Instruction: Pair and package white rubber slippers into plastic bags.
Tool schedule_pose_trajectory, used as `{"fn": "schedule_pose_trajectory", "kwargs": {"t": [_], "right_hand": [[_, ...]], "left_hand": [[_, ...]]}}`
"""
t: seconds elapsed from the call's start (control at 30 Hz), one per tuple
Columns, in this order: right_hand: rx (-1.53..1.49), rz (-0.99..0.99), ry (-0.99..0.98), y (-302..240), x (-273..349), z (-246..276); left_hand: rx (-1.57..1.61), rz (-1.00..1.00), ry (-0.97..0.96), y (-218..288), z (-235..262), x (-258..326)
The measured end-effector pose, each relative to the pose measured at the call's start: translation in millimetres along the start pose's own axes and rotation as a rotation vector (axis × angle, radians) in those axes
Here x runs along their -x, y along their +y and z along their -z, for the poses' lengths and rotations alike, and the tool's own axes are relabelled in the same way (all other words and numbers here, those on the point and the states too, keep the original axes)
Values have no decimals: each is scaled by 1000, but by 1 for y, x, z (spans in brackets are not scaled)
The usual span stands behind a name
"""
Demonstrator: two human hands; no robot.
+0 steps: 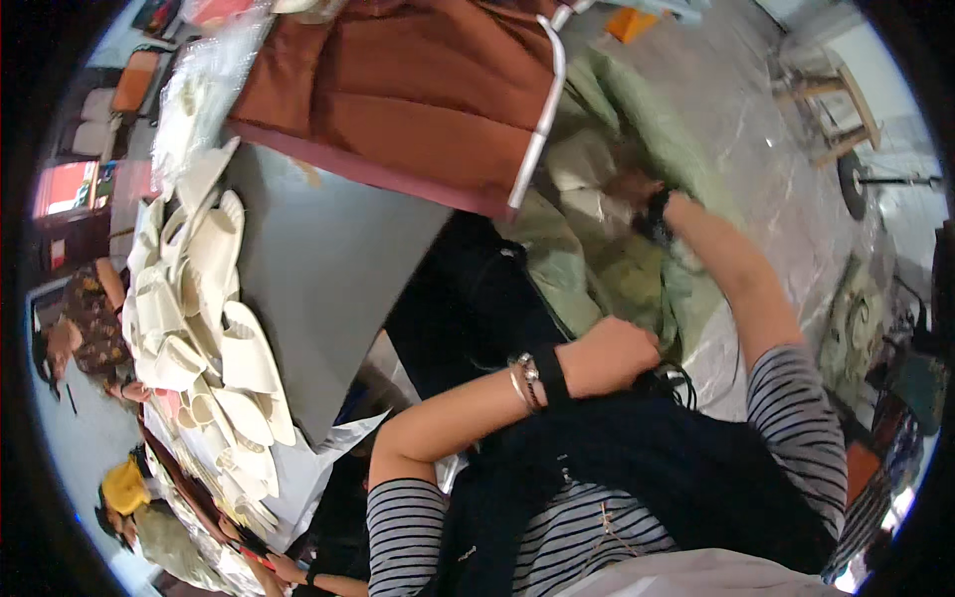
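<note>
A large pale green sack (557,264) gapes in front of me, to the right of the table. My left hand (617,356) is closed in a fist at the sack's near rim and appears to grip it. Its fingertips are turned away from view. Inside the opening is my right hand (634,189), smeared by motion, beside some cream-coloured pieces (587,164) whose kind I cannot make out. Whether its fingers hold one of them is unclear. Dark wristbands circle both wrists.
Cream slippers (249,358) lie heaped along the left of the grey table (318,269). Reddish-brown cloth (408,90) with a white edge covers its far part. Two people (90,318) are at the far left. A wooden stool (846,114) stands far right, on the plastic-covered floor.
</note>
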State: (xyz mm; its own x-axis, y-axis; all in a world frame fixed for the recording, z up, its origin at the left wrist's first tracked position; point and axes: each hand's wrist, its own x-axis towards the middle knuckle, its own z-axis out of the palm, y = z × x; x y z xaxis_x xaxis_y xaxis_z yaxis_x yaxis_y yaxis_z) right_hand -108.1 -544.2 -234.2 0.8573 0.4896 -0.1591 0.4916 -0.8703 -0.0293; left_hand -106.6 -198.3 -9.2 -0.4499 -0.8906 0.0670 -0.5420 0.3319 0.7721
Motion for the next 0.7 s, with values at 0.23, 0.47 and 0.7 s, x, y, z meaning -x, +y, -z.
{"fn": "schedule_pose_trajectory", "kwargs": {"t": [0.23,0.47,0.7], "right_hand": [[-481,-148,49,-218,30,18],[-923,-428,-90,-130,-63,117],[-996,-367,280,-132,-115,326]], "left_hand": [[-17,228,38,-8,-8,41],[-83,277,598,10,72,87],[-290,626,1101,46,116,213]]}}
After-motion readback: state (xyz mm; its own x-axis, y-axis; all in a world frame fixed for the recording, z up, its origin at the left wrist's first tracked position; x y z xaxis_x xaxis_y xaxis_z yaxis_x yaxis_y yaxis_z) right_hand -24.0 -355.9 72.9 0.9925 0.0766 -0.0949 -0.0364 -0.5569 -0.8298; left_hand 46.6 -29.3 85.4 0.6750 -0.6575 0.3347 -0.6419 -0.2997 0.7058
